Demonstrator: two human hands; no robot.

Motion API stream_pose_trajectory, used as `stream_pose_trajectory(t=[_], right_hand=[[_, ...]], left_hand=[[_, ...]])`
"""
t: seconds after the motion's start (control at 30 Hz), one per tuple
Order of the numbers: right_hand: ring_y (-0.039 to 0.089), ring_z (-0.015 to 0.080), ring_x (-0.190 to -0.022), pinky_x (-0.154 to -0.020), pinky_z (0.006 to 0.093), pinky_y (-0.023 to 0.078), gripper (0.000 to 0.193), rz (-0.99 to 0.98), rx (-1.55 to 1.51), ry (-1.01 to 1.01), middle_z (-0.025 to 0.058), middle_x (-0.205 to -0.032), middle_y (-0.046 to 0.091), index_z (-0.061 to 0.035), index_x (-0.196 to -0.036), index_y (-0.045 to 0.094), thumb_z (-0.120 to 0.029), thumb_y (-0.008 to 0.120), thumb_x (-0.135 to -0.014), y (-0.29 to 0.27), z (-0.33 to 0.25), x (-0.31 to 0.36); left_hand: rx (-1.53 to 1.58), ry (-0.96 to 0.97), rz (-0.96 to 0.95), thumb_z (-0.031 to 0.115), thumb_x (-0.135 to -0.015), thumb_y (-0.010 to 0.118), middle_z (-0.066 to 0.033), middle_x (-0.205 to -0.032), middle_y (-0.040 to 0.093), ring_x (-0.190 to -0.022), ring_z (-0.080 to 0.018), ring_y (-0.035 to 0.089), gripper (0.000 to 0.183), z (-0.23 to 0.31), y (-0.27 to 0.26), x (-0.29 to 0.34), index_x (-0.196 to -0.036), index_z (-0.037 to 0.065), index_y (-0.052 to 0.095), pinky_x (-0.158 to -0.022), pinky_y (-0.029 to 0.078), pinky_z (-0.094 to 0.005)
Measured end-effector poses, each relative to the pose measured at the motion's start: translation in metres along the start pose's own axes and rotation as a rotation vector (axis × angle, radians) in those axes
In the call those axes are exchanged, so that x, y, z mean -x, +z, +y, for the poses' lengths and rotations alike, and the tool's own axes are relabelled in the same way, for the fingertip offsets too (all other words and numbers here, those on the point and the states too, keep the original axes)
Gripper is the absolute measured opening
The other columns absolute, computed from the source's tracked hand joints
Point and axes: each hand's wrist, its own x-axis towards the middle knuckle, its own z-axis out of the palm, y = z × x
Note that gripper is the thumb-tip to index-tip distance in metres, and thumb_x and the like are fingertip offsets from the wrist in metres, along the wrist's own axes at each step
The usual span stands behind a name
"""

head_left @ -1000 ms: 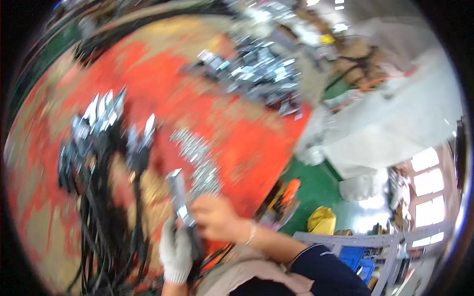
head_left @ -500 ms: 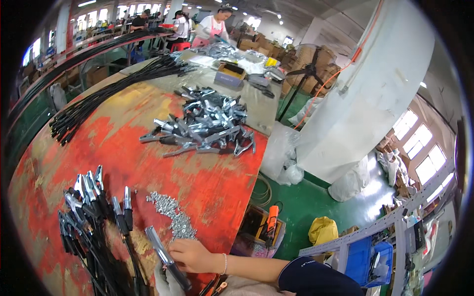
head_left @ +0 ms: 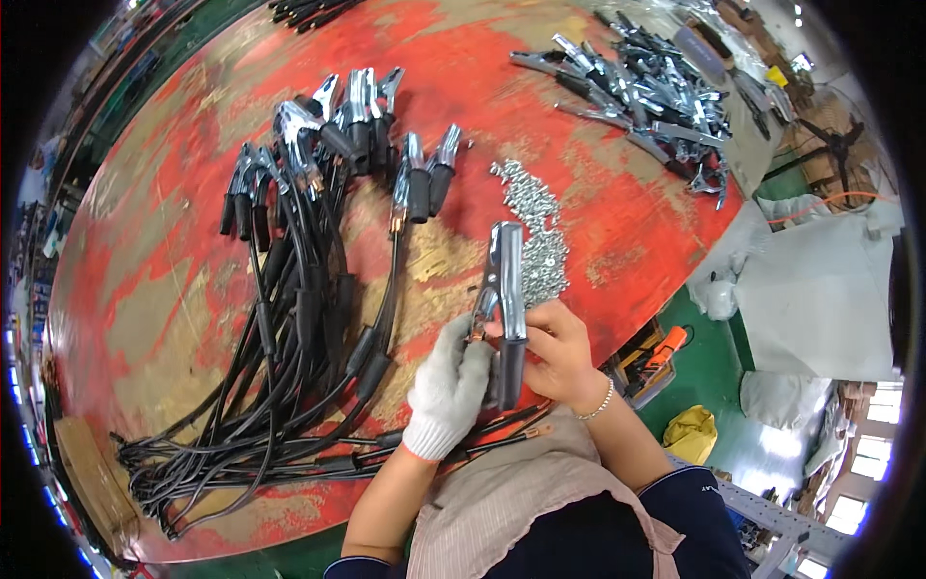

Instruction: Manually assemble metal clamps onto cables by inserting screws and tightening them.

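Note:
A silver crocodile clamp (head_left: 511, 275) with black handle sleeves stands upright between my hands, jaws pointing away from me. My left hand (head_left: 451, 386), in a white knitted glove, is closed around the clamp's left side, beside a small copper-coloured part. From the right, the fingers of my bare right hand (head_left: 559, 357) close on the clamp; a fingertip shows by its inner side. Whether those fingers also pinch a small screw is hidden. Just beyond the clamp lies a strip of small silver screws or nuts (head_left: 535, 232).
Left on the red, worn table (head_left: 434, 58) lies a bundle of black cables (head_left: 299, 318) with clamps fitted. A heap of loose clamps (head_left: 656, 96) is at the far right. Cable ends with copper-coloured tips (head_left: 535, 431) lie near my apron. An orange tool (head_left: 667, 347) sits beyond the table's right edge.
My view has tilted down and turned, so both hands and the cable bundle show fully. The clamp has gone from tilted to nearly upright, with both hands still at it.

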Motion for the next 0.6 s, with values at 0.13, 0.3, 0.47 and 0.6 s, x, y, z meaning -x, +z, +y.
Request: stream_pose_trajectory(t=[0.13,0.3,0.47,0.6], right_hand=[[0.055,0.0229,-0.067,-0.058,0.0341,0.046,0.028,0.033,0.008,-0.056,0.0024,-0.08,0.055,-0.0088,-0.085,0.066,-0.005,0.075,-0.059,-0.003,0.008,0.006],[0.053,0.0182,-0.068,-0.061,0.0302,0.044,0.04,-0.012,0.005,-0.022,-0.0023,-0.082,0.059,-0.0177,-0.104,0.074,-0.013,0.081,-0.065,-0.003,0.009,0.001],[0.054,0.0207,-0.064,-0.057,0.032,0.045,0.025,0.017,-0.003,-0.022,0.0004,-0.077,0.057,-0.0151,-0.094,0.073,-0.019,0.079,-0.07,-0.006,0.009,0.0],[0.054,0.0223,-0.064,-0.058,0.0327,0.045,0.008,0.061,-0.121,0.103,0.0043,-0.076,0.059,-0.0099,-0.084,0.07,-0.015,0.073,-0.08,-0.018,0.024,0.011]], left_hand=[[0.023,0.014,-0.001,0.018,-0.093,0.053,-0.0076,-0.078,0.068,-0.065,-0.0143,0.065,0.037,0.003,0.0,0.003,-0.128,0.005,0.051,-0.061,0.052,-0.0296],[0.0,0.001,-0.033,0.016,-0.094,0.053,-0.0084,-0.081,0.068,-0.069,-0.0147,0.066,0.036,0.009,0.001,0.002,-0.128,0.004,0.051,-0.063,0.053,-0.0303],[-0.037,0.153,0.023,0.012,-0.095,0.049,-0.0093,-0.088,0.067,-0.075,-0.0136,0.064,0.034,0.005,0.009,-0.002,-0.127,-0.001,0.051,-0.066,0.051,-0.029],[0.187,-0.164,0.029,0.01,-0.097,0.043,-0.0087,-0.084,0.065,-0.064,-0.0125,0.059,0.039,0.014,-0.001,0.005,-0.135,0.002,0.043,-0.056,0.049,-0.0256]])
